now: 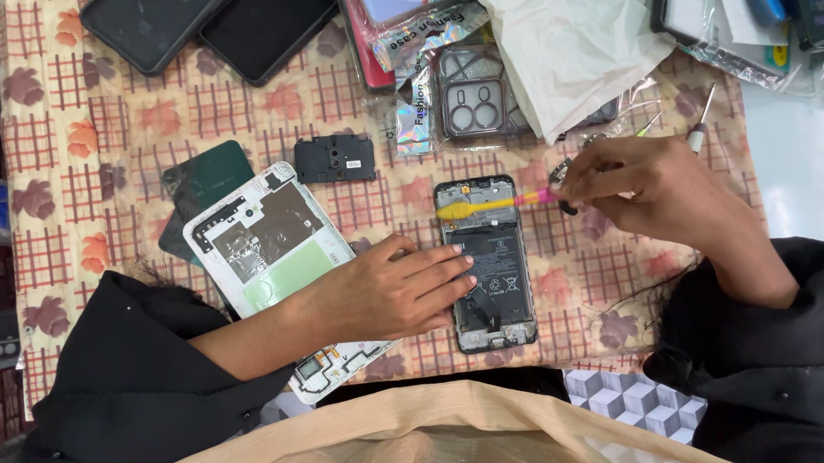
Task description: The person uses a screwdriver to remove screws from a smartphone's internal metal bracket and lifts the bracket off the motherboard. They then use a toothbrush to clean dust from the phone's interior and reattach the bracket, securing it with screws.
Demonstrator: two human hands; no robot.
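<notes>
Back cover [271, 239] already off at centre left; opened phone [486, 265] pinned flat under left hand [392, 289]; right hand [640, 187] grip clamped on yellow brush [486, 206], upper board mid-cleaning.

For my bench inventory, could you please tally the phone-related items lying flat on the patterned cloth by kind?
Opened phone under the left hand: 1
Yellow brush in the right hand: 1
White back covers: 1
Dark green back covers: 1
Small black plates: 1
Dark tablets or screens: 2
Total: 7
</notes>
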